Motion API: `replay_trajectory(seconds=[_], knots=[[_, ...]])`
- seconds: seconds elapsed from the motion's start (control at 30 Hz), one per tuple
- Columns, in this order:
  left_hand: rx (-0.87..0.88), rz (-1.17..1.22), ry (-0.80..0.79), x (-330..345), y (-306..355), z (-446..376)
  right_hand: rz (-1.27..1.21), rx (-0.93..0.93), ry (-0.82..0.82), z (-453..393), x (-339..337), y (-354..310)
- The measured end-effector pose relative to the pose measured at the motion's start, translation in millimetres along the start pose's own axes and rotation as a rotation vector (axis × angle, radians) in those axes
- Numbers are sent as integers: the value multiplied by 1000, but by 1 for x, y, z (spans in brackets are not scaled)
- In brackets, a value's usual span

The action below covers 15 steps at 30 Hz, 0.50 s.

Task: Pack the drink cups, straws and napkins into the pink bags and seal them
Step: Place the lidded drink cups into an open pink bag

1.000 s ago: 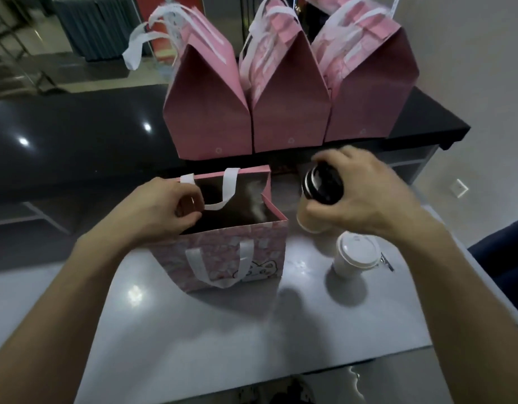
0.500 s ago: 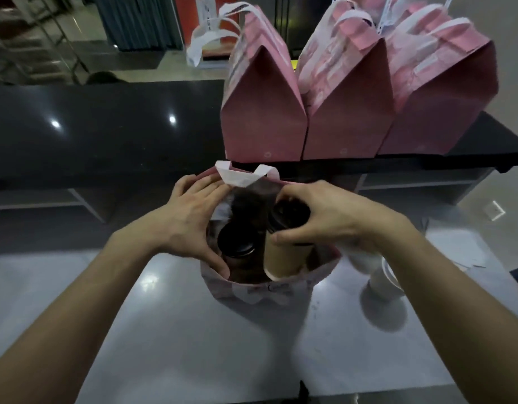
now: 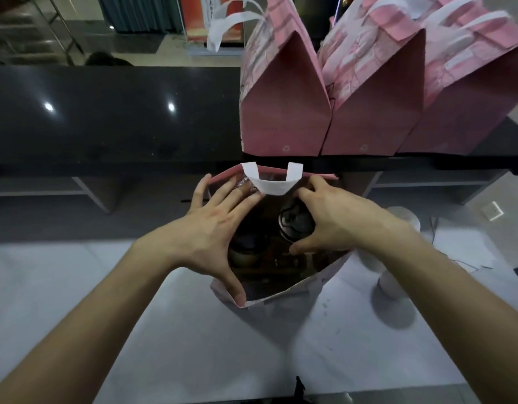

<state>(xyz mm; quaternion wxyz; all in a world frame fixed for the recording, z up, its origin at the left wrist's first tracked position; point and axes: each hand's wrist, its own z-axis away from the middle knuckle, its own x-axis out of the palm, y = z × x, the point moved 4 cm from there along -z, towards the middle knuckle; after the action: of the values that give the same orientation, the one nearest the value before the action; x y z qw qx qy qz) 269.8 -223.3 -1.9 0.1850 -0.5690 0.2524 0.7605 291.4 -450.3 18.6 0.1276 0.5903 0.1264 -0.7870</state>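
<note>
The open pink bag [image 3: 276, 295] stands on the white table [image 3: 170, 330], right in front of the person. Two cups with dark lids stand side by side in it. The right hand [image 3: 336, 217] curls round the right cup [image 3: 295, 221] from above and holds it low in the bag. The left hand [image 3: 214, 228] is spread wide, with its fingers and thumb pushing the bag's left wall out. A white cup [image 3: 397, 258] waits on the table, just right of the bag. The right hand is nearer to it, so that hand would likely fetch it. Three closed bags [image 3: 368, 112] stand behind on the black counter [image 3: 106, 118].
</note>
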Motion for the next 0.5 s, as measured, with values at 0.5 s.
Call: replay_trajectory(seconds=[0.5], knots=[[-26,49,41,6,-14,-11,405,-118,-82,-30,31,-25]])
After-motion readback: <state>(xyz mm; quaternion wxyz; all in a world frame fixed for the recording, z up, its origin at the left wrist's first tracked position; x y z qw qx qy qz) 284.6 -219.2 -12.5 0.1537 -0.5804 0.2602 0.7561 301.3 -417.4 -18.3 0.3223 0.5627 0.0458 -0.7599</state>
